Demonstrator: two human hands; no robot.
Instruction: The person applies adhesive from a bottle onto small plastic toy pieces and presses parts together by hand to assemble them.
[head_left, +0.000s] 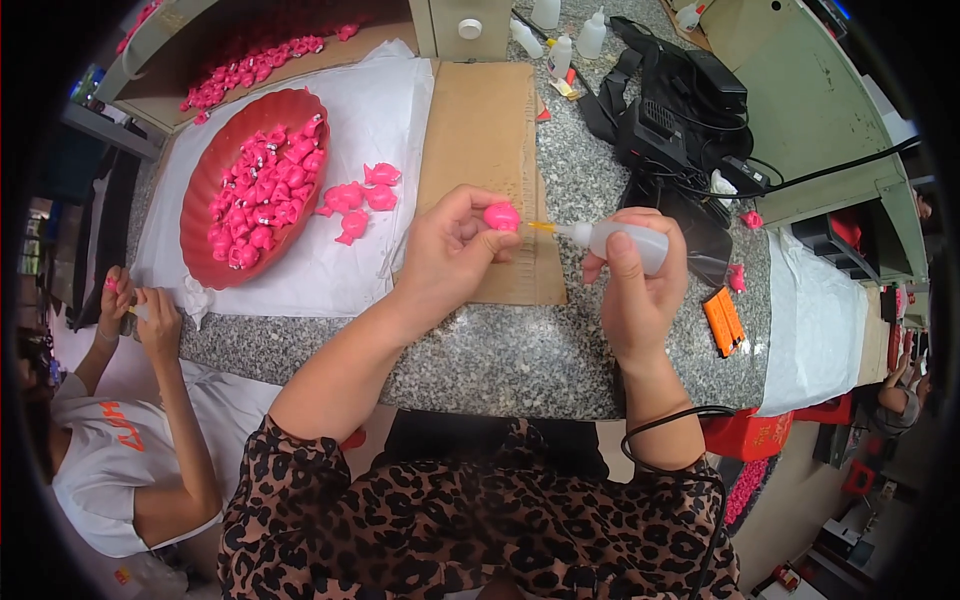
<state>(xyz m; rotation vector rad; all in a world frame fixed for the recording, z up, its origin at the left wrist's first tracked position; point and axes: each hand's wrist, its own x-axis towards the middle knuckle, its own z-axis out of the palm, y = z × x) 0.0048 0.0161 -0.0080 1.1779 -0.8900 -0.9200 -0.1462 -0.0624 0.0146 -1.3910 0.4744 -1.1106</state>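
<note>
Between the fingertips of my left hand point(450, 240) is a small glossy pink figurine piece point(502, 216), held above the cardboard sheet point(485, 130). My right hand point(645, 285) grips a white squeeze bottle point(630, 246) lying sideways, its thin yellow nozzle point(543, 227) aimed left at the pink piece. The tip is very close to the piece; I cannot tell whether they touch. Left of my left hand, several loose pink pieces point(347, 197) lie on white paper point(370, 100). Beside them a red scalloped bowl point(200, 190) holds a heap of similar pieces.
More pink pieces point(255, 70) line the shelf behind the bowl. Several bottles point(591, 35) stand at the back. A black bag with cables point(680, 110) lies at the right, near an orange packet point(723, 321). At the left, a co-worker's hands point(155, 320) work on a pink piece.
</note>
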